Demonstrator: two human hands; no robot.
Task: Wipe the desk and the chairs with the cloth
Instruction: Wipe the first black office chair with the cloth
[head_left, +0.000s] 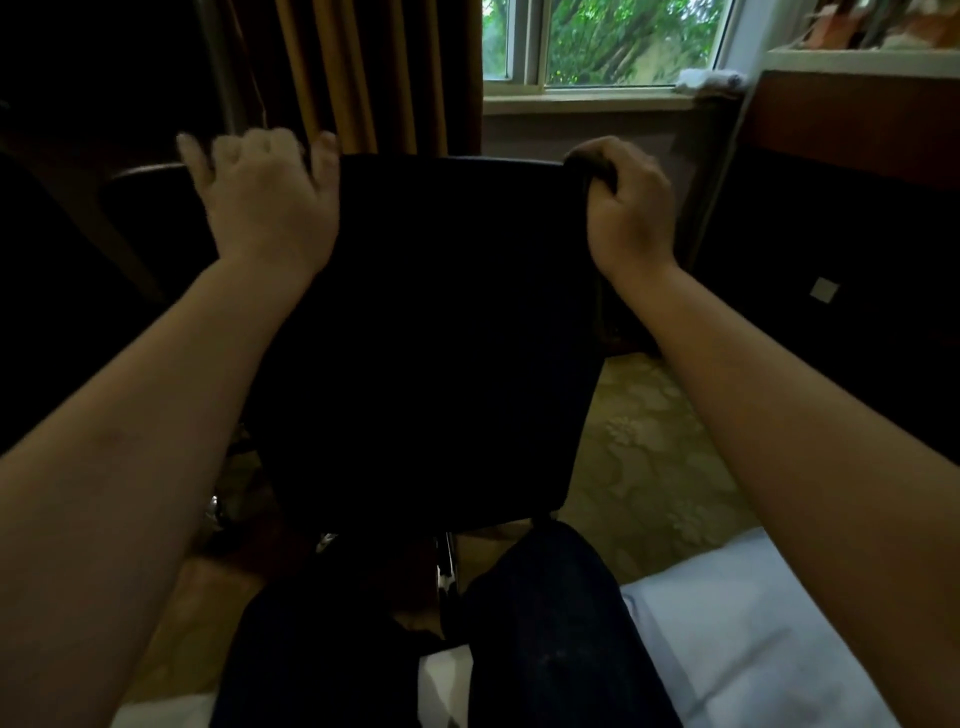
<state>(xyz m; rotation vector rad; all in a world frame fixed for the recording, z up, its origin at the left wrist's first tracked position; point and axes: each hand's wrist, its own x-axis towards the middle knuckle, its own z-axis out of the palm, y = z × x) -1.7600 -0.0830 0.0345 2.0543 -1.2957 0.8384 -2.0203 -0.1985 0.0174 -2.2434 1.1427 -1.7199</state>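
Note:
A black chair (441, 312) stands right in front of me with its backrest facing me. At the backrest's top right corner my right hand (628, 208) grips a bunched dark cloth (589, 162) and holds it against the edge. My left hand (265, 202) is at the top left corner, motion-blurred, fingers loosely spread. Its thumb lies at the backrest's top edge and nothing is in its grasp. The chair's seat is hidden behind the backrest.
A second dark chair's curved back (145, 171) shows at left before brown curtains (363, 73). A window (608, 47) is behind, and dark wooden furniture (857, 119) stands at right. My legs (540, 613) and a white bed (737, 623) fill the bottom, over patterned carpet (649, 441).

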